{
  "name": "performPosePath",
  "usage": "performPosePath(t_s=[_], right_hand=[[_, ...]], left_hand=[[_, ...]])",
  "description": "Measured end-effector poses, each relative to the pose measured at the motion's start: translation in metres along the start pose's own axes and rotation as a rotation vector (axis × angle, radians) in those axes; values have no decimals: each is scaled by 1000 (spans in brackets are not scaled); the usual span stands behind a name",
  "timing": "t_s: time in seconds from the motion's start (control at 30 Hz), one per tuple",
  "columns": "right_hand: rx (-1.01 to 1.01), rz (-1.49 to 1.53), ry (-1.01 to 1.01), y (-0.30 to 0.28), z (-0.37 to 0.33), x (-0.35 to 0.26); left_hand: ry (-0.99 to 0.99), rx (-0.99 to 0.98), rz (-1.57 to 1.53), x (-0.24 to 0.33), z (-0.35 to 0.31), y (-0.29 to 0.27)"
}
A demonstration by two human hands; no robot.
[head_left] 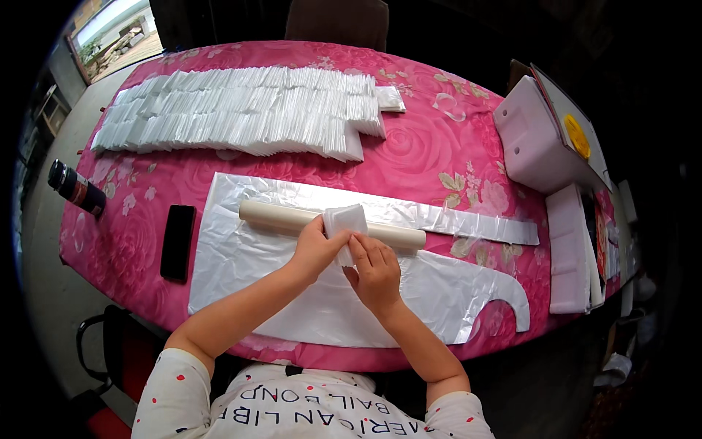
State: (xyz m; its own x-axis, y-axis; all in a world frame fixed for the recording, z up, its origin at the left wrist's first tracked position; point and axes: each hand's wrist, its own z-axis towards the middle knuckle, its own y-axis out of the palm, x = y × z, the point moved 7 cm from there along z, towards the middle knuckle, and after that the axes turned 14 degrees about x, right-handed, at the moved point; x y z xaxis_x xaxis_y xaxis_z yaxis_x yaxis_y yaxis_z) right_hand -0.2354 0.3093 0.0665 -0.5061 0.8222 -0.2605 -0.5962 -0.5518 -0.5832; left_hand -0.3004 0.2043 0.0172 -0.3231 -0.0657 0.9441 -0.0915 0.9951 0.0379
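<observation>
White short-sleeved shirt with red specks [314, 406], both hands on a packet

So my shirt fills the bottom edge, and above it my left hand [313, 250] pinches the left side of a small folded packet of translucent white plastic [346, 218]. My right hand [375, 267] has its fingers curled on the packet's lower right, thumb just below them. It's over the middle of a long cream-coloured tube [274, 216]; can't tell if they touch. Tube's lying on a big flat sheet of shiny white plastic [248, 285], on a pink rose-print tablecloth [417, 143]. Beyond: tight rows of folded white packets [234, 110]. Black phone [178, 241] left of the sheet, white foam box [532, 135] far right.
</observation>
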Motion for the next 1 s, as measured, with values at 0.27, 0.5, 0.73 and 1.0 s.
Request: performPosePath(t_s=[0.27,0.5,0.73,1.0], right_hand=[[203,-10,66,25,59,56],[32,-88,334,109,86,158],[-221,193,320,138,77,175],[-232,153,385,156,94,175]], left_hand=[[70,-139,-121,42,52,27],[267,-84,76,40,73,15],[331,-140,284,32,62,-36],[446,-150,350,39,39,-50]])
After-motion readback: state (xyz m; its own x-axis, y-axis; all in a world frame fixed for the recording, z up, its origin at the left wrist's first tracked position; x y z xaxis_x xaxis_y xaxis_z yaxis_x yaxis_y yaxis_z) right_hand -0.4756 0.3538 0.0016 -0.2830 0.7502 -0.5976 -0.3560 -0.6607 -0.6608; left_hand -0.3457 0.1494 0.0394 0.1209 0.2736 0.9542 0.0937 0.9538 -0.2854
